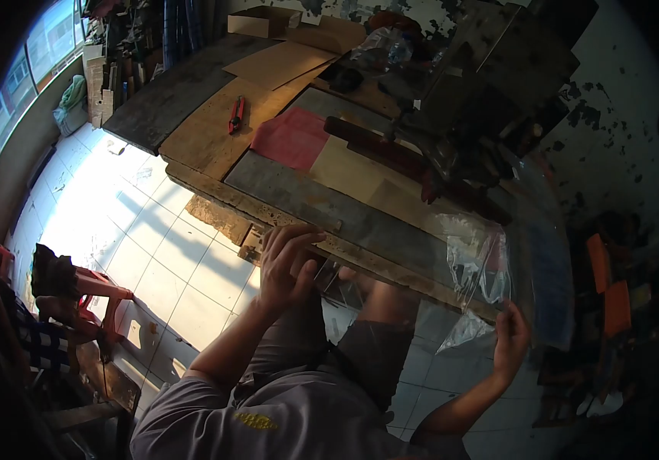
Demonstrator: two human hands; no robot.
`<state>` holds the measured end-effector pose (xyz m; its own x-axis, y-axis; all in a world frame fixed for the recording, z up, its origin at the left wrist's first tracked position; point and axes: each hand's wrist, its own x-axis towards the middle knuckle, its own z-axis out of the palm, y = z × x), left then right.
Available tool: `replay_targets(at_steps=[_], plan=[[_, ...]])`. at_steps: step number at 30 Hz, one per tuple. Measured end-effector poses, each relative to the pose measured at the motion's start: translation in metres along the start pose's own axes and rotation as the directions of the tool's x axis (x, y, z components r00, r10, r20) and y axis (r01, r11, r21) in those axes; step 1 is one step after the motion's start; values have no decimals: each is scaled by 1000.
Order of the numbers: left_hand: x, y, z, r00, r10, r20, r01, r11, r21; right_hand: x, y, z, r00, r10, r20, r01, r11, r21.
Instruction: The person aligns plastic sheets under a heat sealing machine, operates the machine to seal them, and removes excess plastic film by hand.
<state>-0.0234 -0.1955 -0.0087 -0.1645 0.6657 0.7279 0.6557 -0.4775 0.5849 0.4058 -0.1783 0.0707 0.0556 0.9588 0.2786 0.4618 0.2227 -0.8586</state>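
Observation:
My left hand (pixel 285 264) is at the front edge of the workbench (pixel 375 268), its fingers apart and bent towards the wooden rim, holding nothing. My right hand (pixel 511 337) pinches a clear plastic bag (pixel 475 257), which lies crumpled over the right end of the bench and hangs past its edge. On the bench, a red sheet (pixel 291 138) lies beside a pale cream sheet (pixel 360 170). A dark bar (pixel 379 149) of the machine (pixel 490 84) crosses above the cream sheet and hides part of it.
A red cutter knife (pixel 236 115) lies on the wooden board, near brown cardboard (pixel 280 63) and an open box (pixel 264 21). A red stool (pixel 103 299) stands on the tiled floor (pixel 176 268) to the left. Orange items (pixel 609 284) are at the right.

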Motion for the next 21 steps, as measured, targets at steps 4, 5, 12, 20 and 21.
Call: replay_targets(at_steps=[4,5,12,20,21], plan=[[24,53,20,924,3,382,118,949,-293,-38,-4,7,988,-135,-80,143,985,97],[26,65,29,874,0,486,188,922,-337,-42,-7,11,977,-203,-70,206,978,44],[34,86,58,830,115,546,365,628,-687,-53,-16,28,884,-465,-38,465,885,-19],[50,109,23,693,69,718,615,463,-639,-61,-18,45,889,-456,-31,457,883,110],[49,111,25,808,114,579,448,519,-728,-62,-19,45,894,-447,-34,447,885,128]])
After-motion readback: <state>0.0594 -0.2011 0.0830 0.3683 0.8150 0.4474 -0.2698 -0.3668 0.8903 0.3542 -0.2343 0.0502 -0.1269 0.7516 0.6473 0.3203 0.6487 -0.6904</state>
